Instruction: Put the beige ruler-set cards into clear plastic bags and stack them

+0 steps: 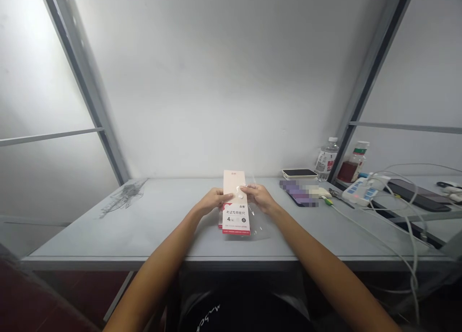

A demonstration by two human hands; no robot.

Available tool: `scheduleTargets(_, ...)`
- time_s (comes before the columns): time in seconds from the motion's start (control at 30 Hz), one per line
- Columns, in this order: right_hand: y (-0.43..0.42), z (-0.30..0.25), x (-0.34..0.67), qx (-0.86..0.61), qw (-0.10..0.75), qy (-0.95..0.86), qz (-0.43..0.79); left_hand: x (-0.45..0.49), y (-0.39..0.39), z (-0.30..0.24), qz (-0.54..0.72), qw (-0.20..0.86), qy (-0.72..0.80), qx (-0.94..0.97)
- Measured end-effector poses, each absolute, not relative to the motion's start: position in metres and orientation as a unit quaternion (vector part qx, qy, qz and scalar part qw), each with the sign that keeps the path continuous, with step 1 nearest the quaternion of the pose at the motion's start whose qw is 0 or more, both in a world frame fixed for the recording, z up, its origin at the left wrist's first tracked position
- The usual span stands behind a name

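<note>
Between my two hands is a ruler set package, a pale pink and white card with red print and a red strip along its lower edge. My left hand grips its left side, thumb on the front. Its right side is pinched by my right hand, with the thumb near a small round button on the pink part. A clear plastic sleeve spreads out to the right of the card and below my right hand. What lies behind the card is hidden.
A phone, a purple packet, a water bottle and a jar of red liquid stand at the right. A power strip with white cables lies there too. A dark drawing marks the desk's left side.
</note>
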State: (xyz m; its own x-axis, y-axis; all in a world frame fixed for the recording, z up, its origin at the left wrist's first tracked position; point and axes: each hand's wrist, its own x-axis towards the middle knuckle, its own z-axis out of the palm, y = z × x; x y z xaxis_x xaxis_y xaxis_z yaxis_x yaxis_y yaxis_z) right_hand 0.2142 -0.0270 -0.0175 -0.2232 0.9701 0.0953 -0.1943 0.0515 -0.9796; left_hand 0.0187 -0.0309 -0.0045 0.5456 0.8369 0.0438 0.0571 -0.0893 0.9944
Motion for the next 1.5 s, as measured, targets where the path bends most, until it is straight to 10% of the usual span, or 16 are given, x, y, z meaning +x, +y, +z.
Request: scheduleTargets(1.5,-0.032,-0.022,0.2,-0.369,0.503,-0.49,0.609,0.033,-0.024,-0.027,0.423,0.517,0.378,0.641)
